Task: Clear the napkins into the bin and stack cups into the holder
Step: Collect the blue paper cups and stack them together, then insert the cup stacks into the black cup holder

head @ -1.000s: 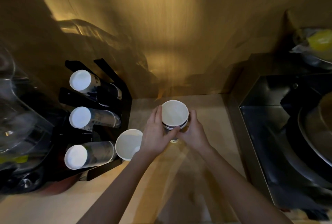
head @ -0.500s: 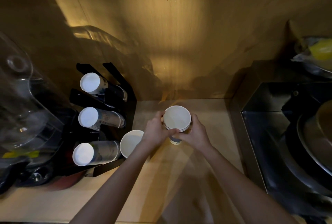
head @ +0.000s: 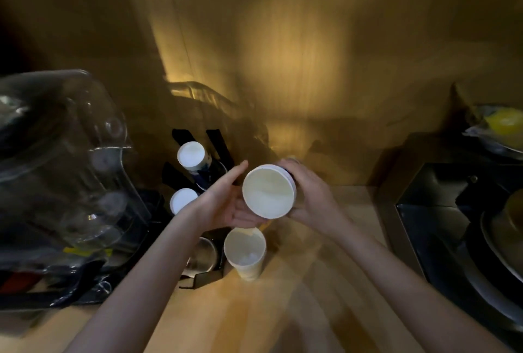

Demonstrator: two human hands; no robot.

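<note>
The person holds a stack of paper cups (head: 268, 191) lifted clear of the wooden counter (head: 254, 318), tipped so its open mouth faces up toward them. The right hand (head: 308, 197) is wrapped around the stack's far side, fingers closed on its wall; the left hand (head: 226, 200) lies flat and open under and beside the rim, palm up, supporting rather than gripping. Just to the left stands the black cup holder (head: 218, 146), with two rows showing white cup bottoms (head: 191, 155) pointing outward; its lowest part is half hidden behind the left forearm, so I can't tell what sits there. One more paper cup (head: 245, 251) stands upright on the counter just below the hands, and something pale lies in its bottom, too blurred to name. I see no napkins or bin in view. These cups look light and thin-walled, so I'd judge a hard squeeze near the rim would buckle them; the rolled rim and the nested middle of the stack are the stiffer places to hold. Nested cups can slide apart when tipped, so a palm against the end seems sensible.
</note>
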